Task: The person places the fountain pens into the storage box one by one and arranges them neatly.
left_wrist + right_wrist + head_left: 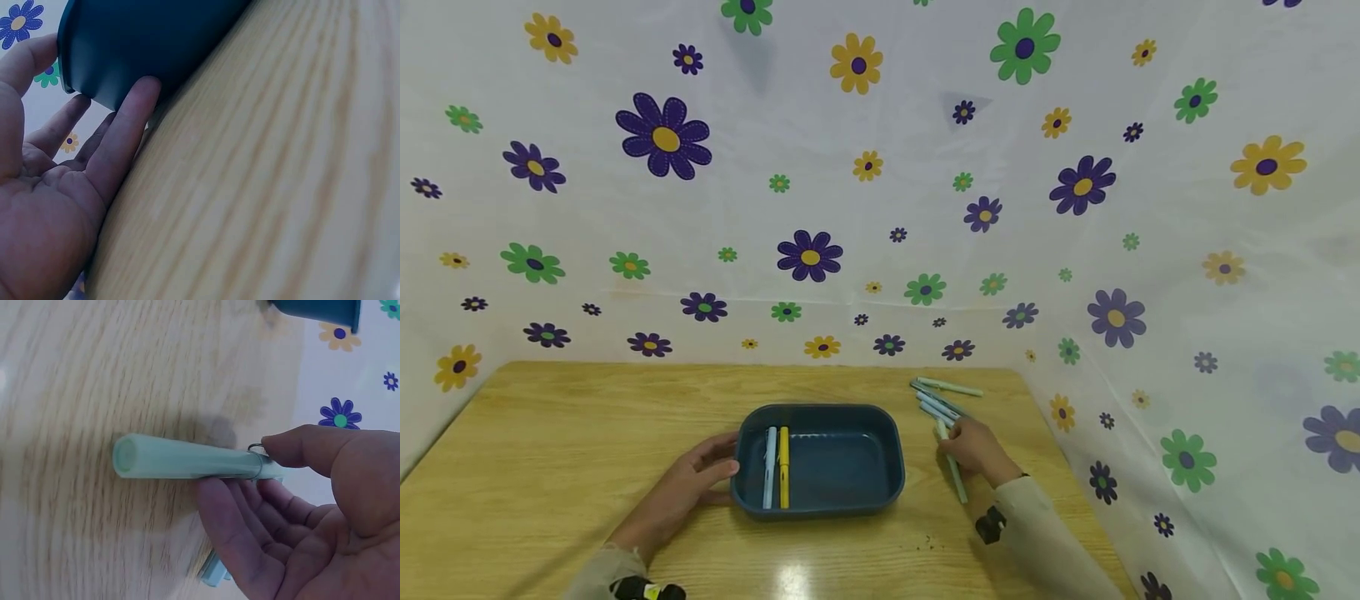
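Right hand (976,450): you're pinching a pale green pen (956,480) near its clip, toward the desk's (625,433) right edge. Left hand (688,483), fingers apart, is touching the tray's (820,512) left wall, likely steadying it; blue pen (770,472) and yellow pen (785,468) are lying inside, leftward.

The box (846,477) is smooth plastic, the green pen (187,459) satiny plastic, its clip (253,445) perhaps metal; the wood-grained table (625,417) shines.

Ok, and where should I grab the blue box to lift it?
The blue box is probably best held by both short ends, coming in from either side: it's oblong, shows no handle, has bare table beyond its right end, and the left hand touches its left.
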The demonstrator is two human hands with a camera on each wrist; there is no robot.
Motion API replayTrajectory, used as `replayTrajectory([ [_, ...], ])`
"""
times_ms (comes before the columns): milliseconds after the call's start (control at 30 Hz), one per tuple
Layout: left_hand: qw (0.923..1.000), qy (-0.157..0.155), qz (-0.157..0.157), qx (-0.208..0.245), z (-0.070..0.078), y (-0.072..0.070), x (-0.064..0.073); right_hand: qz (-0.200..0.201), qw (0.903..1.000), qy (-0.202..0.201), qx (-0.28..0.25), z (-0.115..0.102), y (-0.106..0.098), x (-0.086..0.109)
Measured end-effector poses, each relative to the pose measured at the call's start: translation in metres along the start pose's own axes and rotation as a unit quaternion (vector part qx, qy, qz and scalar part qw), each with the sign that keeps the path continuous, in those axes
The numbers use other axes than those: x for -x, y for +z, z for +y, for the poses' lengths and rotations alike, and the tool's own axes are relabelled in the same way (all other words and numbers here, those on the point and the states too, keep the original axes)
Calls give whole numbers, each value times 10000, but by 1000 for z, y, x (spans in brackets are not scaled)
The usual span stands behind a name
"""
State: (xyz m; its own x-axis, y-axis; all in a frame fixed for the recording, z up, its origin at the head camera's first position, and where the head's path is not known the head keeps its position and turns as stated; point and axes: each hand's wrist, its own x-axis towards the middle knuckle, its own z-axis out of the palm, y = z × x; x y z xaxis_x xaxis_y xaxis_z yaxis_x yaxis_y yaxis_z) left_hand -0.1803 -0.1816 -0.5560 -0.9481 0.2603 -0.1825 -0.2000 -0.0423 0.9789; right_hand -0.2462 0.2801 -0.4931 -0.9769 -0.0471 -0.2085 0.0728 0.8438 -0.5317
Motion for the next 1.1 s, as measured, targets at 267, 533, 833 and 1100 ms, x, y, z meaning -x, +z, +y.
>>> replayTrajectory([
  [267,9999,-80,64,-10,-1,-1,-3,-3,9916,204,-1280,-1,-2,8],
  [533,9999,-101,93,-57,1,0,-2,82,9846,-127,-1741,-7,-1,13],
  [833,9999,-91,71,-89,4,1,1,413,9760,-361,-2109,-15,-5,20],
  [1100,9999,-105,97,-51,4,2,1,800,9578,-477,-2721,-23,3,26],
])
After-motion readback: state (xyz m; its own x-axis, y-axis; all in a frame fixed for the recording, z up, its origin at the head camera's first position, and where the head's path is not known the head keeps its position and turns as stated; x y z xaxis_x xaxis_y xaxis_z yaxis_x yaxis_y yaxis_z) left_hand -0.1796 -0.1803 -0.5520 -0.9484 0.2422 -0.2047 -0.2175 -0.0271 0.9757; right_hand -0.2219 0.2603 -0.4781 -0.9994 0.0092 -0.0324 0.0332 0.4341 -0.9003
